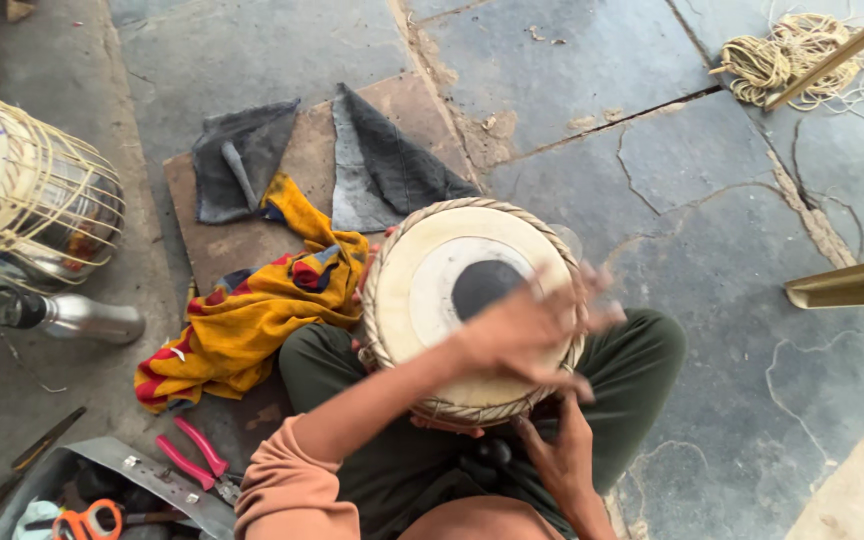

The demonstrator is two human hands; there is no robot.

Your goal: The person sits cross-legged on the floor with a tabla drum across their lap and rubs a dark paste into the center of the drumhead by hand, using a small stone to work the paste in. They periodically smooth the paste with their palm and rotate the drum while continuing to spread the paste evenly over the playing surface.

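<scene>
A small hand drum (422,290) with a pale skin head, a black round patch and a braided rim rests tilted in my lap, between my knees in dark green trousers. My left hand (532,335), on an arm in an orange sleeve, lies blurred across the right part of the drumhead with its fingers spread. My right hand (562,455) is under the drum's near side, with its fingers pressed up against the braided rim and the drum's wall.
A bigger metal drum (42,200) laced with straps and a steel bottle (67,317) stand at the left. A yellow-red cloth (252,310) and grey rags (382,165) lie on a board. Pink-handled pliers (192,455) lie by a tool tray (152,475). A rope coil (792,55) is far right.
</scene>
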